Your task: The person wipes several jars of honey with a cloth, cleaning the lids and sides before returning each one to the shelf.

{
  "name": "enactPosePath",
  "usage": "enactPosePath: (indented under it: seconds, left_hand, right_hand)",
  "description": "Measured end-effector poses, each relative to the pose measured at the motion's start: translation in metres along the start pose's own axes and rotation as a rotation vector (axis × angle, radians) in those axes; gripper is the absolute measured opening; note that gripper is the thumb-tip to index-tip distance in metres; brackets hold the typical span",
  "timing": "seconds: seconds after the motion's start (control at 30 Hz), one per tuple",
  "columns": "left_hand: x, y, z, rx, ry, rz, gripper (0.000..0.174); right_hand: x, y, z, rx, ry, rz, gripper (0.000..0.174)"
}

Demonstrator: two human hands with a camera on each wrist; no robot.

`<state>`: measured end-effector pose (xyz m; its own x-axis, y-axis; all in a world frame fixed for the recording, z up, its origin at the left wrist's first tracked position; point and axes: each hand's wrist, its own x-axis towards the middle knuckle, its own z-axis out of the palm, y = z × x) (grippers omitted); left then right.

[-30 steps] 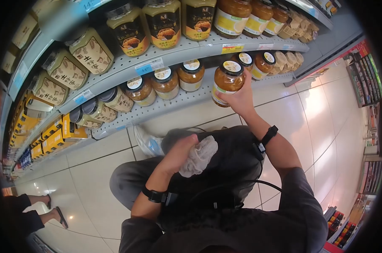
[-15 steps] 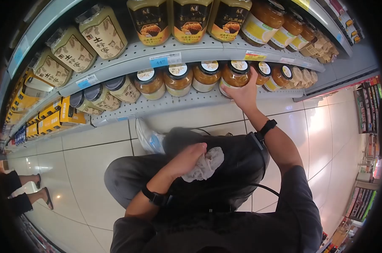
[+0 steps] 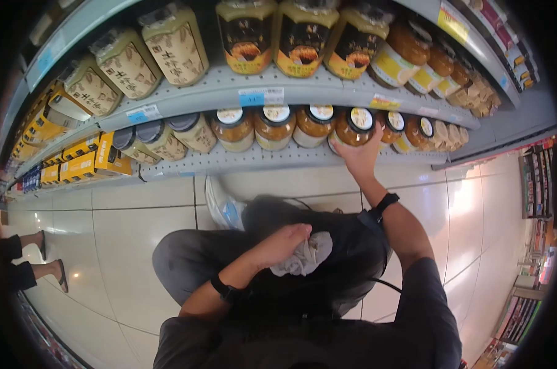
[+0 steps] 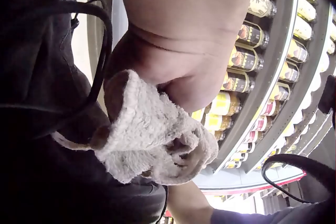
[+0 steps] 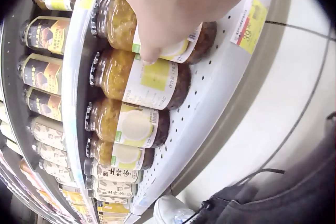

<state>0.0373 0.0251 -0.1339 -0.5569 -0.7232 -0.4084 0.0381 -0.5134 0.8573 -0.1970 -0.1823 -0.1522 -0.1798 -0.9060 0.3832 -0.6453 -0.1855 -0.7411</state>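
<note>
On the lower shelf (image 3: 186,161), my right hand (image 3: 362,155) grips an amber jar (image 3: 354,126) with a black-rimmed, white-topped lid. In the right wrist view, thumb and fingers span the side of this jar (image 5: 122,22), partly covering its yellow and white label. Directly beside it stands a matching jar (image 5: 147,79) in the same row. My left hand (image 3: 284,243) holds a crumpled grey cloth (image 3: 312,255) over my lap. Seen from the left wrist, the cloth (image 4: 152,140) bunches out below the hand, whose fingertips are mostly hidden.
Above, the upper shelf (image 3: 315,92) bears tall jars with black labels (image 3: 244,40) and pale-labelled jars (image 3: 177,46). Yellow boxes (image 3: 97,163) stand at the left end of the lower shelf. Another person's feet (image 3: 54,270) are on the tiled floor (image 3: 137,227) at left.
My right hand has moved the amber jar from in front of the shelf back into the row and still grips it. The left hand keeps the cloth over my lap. The head view has shifted.
</note>
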Motion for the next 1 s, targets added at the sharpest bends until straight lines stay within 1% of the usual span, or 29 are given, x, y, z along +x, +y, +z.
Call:
enactPosePath:
  seconds: [0.1, 0.13, 0.17, 0.23, 0.3, 0.33, 0.4, 0.43, 0.5, 0.53, 0.6, 0.63, 0.73, 0.77, 0.8, 0.87, 0.9, 0.93, 1.0]
  left_hand:
    - [-0.003, 0.004, 0.003, 0.009, -0.001, 0.001, 0.048]
    - [-0.004, 0.006, 0.004, 0.000, -0.009, -0.048, 0.048]
    - [-0.004, 0.005, 0.004, -0.009, -0.019, -0.056, 0.048]
    - [-0.003, 0.004, 0.003, -0.014, -0.025, -0.053, 0.048]
    - [-0.006, 0.008, 0.005, -0.026, -0.023, -0.117, 0.048]
    - [-0.006, 0.008, 0.006, -0.025, -0.018, -0.111, 0.048]
    - [-0.006, 0.004, 0.007, -0.022, -0.034, -0.034, 0.048]
    - [-0.004, 0.001, 0.008, -0.026, -0.030, -0.035, 0.048]
    - [-0.001, -0.007, 0.008, -0.010, -0.021, -0.028, 0.048]
    - [0.001, -0.010, 0.007, -0.014, -0.018, -0.030, 0.048]
    - [0.003, -0.014, 0.007, -0.096, -0.050, -0.086, 0.047]
    - [0.004, -0.016, 0.008, -0.096, -0.056, -0.089, 0.047]
    - [0.001, -0.009, 0.010, -0.075, -0.040, -0.115, 0.046]
    - [-0.001, -0.005, 0.012, -0.047, -0.024, -0.087, 0.046]
    - [-0.002, -0.003, 0.012, -0.020, -0.009, -0.062, 0.046]
    - [0.001, -0.003, 0.011, -0.010, -0.014, -0.067, 0.046]
    - [-0.001, -0.002, 0.012, -0.007, -0.008, -0.070, 0.046]
    - [-0.001, -0.002, 0.017, -0.053, 0.023, -0.059, 0.046]
    - [0.001, -0.006, 0.014, -0.031, -0.012, -0.085, 0.045]
  right_hand:
    - [0.000, 0.009, 0.005, 0.067, 0.030, -0.049, 0.126]
    - [-0.002, 0.007, 0.004, 0.059, 0.007, -0.002, 0.127]
    - [-0.003, 0.004, 0.003, 0.051, -0.015, 0.046, 0.127]
    - [-0.003, -0.002, 0.000, 0.053, -0.021, 0.047, 0.128]
    - [-0.002, -0.005, -0.003, 0.070, -0.046, 0.056, 0.128]
    - [-0.001, -0.006, -0.003, 0.073, -0.047, 0.049, 0.128]
    - [0.000, -0.007, -0.006, 0.142, -0.088, 0.057, 0.124]
    - [0.000, -0.006, -0.009, 0.143, -0.093, 0.056, 0.124]
    - [0.000, -0.013, -0.015, -0.006, -0.092, -0.044, 0.118]
    - [0.001, -0.013, -0.016, -0.005, -0.097, -0.043, 0.118]
    - [0.002, -0.014, -0.021, -0.197, -0.079, -0.170, 0.119]
    - [0.001, -0.014, -0.023, -0.212, -0.039, -0.234, 0.119]
    - [-0.002, -0.029, -0.026, -0.248, -0.018, -0.178, 0.121]
    - [-0.001, -0.032, -0.025, -0.254, 0.003, -0.138, 0.127]
    - [-0.001, -0.034, -0.026, -0.261, 0.009, -0.126, 0.127]
    - [-0.001, -0.036, -0.029, -0.391, -0.010, -0.212, 0.130]
    - [0.000, -0.033, -0.029, -0.378, 0.004, -0.260, 0.128]
    - [-0.002, -0.029, -0.028, -0.374, 0.022, -0.271, 0.118]
    - [-0.001, -0.023, -0.028, -0.470, 0.042, -0.308, 0.107]
